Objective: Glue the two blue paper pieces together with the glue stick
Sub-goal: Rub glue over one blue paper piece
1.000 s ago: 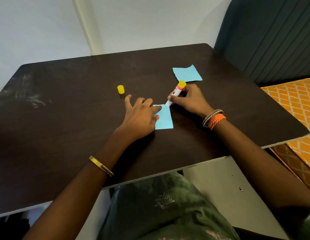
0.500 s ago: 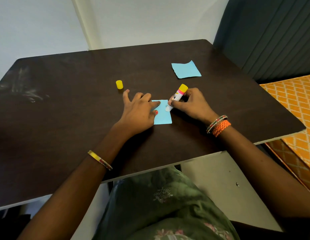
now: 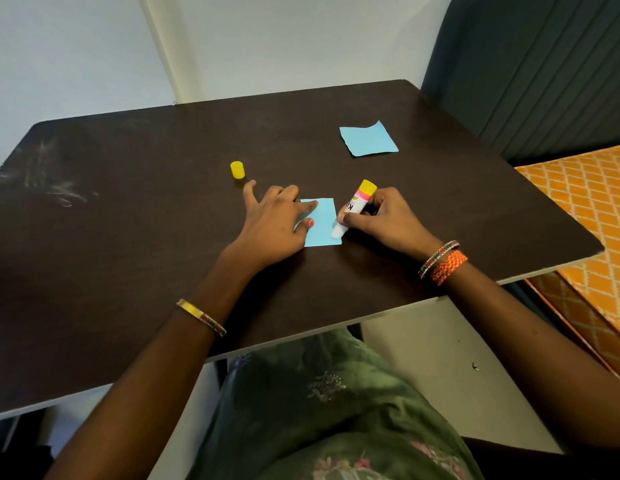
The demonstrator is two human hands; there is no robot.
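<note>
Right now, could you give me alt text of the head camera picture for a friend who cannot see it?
A person's right hand rubs a glue stick along the edge of a blue paper piece that the left hand presses flat on a dark table. A second blue paper piece and the yellow cap lie farther back.

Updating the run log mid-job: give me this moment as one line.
stage: applying glue | left hand: pressing near blue paper flat | right hand: gripping glue stick, tip on paper's right edge | second blue paper: apart, untouched | cap: off
</note>
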